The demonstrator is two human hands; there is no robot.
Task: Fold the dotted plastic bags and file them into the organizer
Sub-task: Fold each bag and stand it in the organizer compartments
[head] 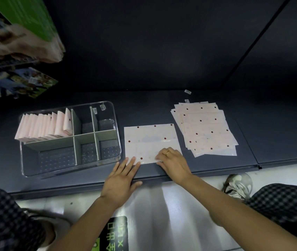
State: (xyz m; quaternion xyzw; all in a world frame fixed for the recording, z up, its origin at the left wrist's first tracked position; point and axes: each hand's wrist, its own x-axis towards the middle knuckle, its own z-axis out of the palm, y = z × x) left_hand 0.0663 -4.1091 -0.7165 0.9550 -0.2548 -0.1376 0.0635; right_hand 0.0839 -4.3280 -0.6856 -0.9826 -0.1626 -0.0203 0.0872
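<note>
Midway through, by the look of it. Flat between the two hands: one dotted bag [151, 142], unfolded, lying on the dark shelf [162, 109]. Left hand [121, 175] spread flat, fingers straight, fingertips pressing the bag's near left corner. Right hand [174, 163] curled at the near edge, pinching it, apparently about to lift it for a first fold. Beyond the left hand and off to its left: the clear organizer [116, 142], with a row of folded bags [44, 126] already standing upright in its far left compartment; other compartments unfilled. Just beyond the right hand, to its right: a loose stack of flat bags [204, 127], not yet folded. Left to do: this bag, then the whole stack.
</note>
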